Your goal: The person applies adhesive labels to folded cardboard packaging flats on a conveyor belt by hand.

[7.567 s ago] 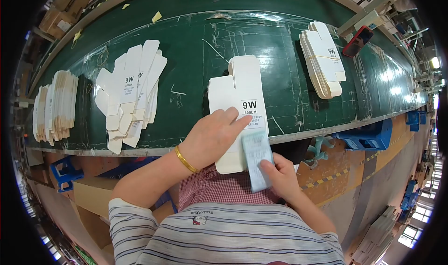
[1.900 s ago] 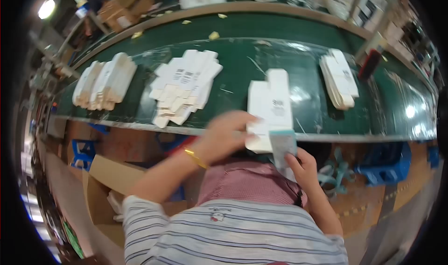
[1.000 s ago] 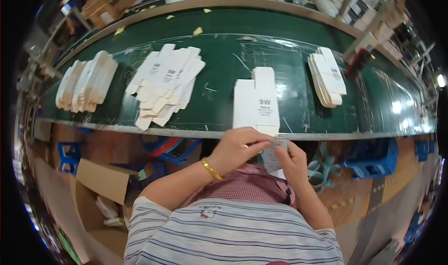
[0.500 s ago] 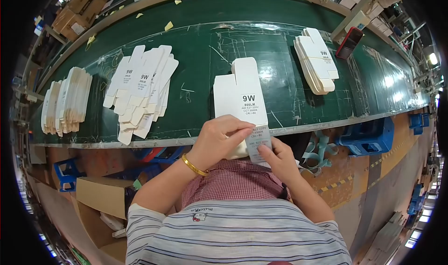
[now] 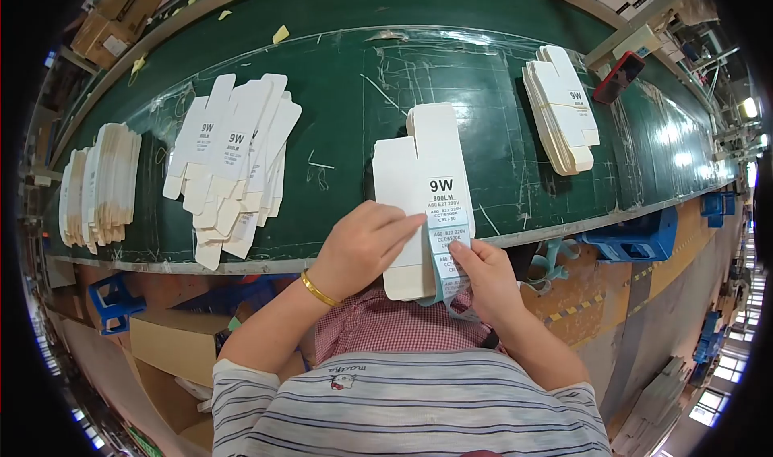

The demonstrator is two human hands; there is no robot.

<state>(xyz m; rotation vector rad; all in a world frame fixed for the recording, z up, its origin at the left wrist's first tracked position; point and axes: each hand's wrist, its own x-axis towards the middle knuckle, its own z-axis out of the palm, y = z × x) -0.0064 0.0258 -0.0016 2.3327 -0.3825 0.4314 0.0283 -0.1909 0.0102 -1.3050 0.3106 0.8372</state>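
A flat white carton blank printed "9W" lies on the green table, its near end hanging over the front edge. My left hand rests on the blank's lower part, fingertips at a small printed label just below the "9W" print. My right hand pinches a strip of label backing with more small labels on it, held against the blank's lower right corner.
A fanned pile of printed blanks lies to the left, and a tight stack of blanks sits further left. Another stack lies at the right, beside a red phone. Blue crates and cardboard boxes stand below the table.
Both hands moved up from my lap onto the blank. The label strip now lies against the blank's lower right, with my left fingertips on a label under the print.
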